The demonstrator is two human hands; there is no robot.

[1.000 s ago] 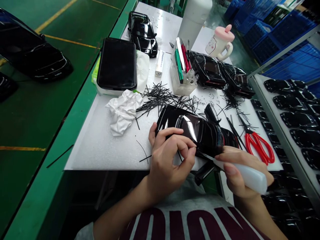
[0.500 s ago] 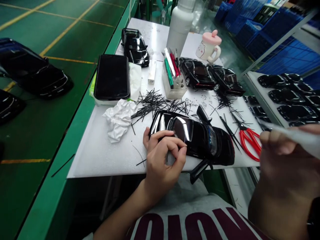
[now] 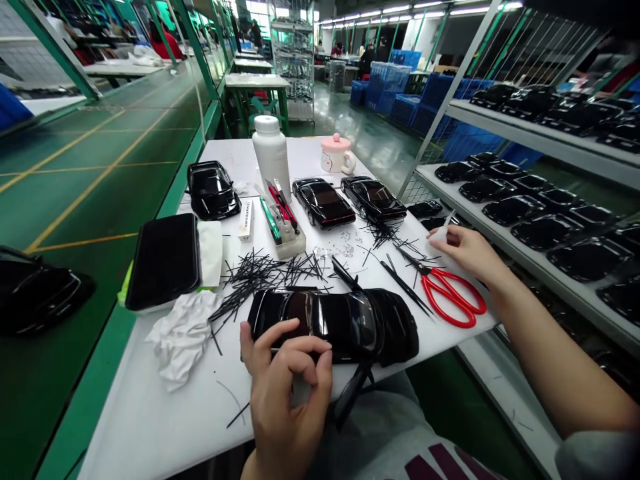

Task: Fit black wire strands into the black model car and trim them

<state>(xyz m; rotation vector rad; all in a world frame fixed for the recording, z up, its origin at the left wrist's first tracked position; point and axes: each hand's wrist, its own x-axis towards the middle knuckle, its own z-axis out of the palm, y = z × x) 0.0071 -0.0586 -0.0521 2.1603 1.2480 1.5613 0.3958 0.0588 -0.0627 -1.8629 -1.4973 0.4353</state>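
Note:
My left hand (image 3: 290, 393) is over the near side of a glossy black model car (image 3: 345, 323) whose doors stand open. Its thumb and index finger are pinched together; anything between them is too small to make out, and other fingers rest by the car's end. At the table's right edge, my right hand (image 3: 467, 250) has its fingers closed on a small white glue bottle (image 3: 441, 233) with a thin pointed tip, low over the tabletop. Red-handled scissors (image 3: 453, 293) and black tweezers (image 3: 407, 287) lie between that hand and the car.
Black strips (image 3: 265, 273) lie scattered behind the car. Left are crumpled tissue (image 3: 183, 337) and a dark tablet-like slab (image 3: 164, 260). A pen holder (image 3: 291, 245), white bottle (image 3: 271, 157), lidded mug (image 3: 336, 157) and more model cars (image 3: 324, 202) stand farther back. A loaded rack (image 3: 530, 133) is right.
My right hand has gone forward with the glue bottle, down to the table's right edge. The view has tilted up. My left hand keeps its pinch over the car.

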